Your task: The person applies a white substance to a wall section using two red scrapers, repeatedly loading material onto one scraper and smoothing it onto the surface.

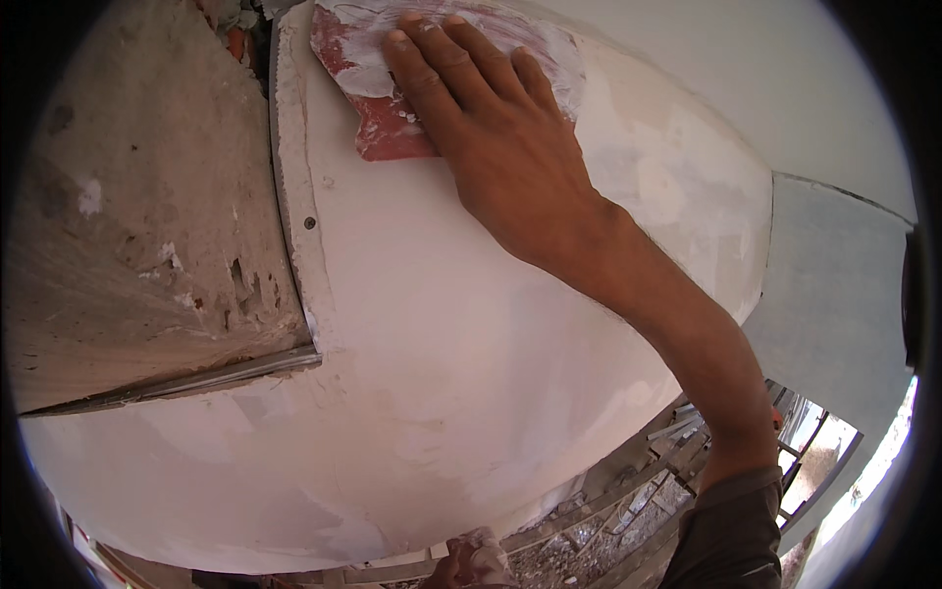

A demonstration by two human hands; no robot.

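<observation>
My right hand (pixel 505 137) reaches up from the lower right, back of the hand showing. Its fingers lie over a red sheet (pixel 392 133) smeared with white paste or dust, and the thumb is hidden. The hand holds this sheet against the pale, plastered panel (pixel 422 294). The sheet has an uneven lower left edge with a notch; whether it is a flexible spreader or sandpaper I cannot tell. Paler patches mark the panel's surface. My left hand does not show.
Beside the panel at left, a rough brown-grey surface (pixel 147 226) lies inside a cut corner with a metal edge strip (pixel 226 373). A screw head (pixel 310 223) sits near that edge. Below right is a rubble-strewn floor (pixel 628 510). A grey board (pixel 834 275) stands at right.
</observation>
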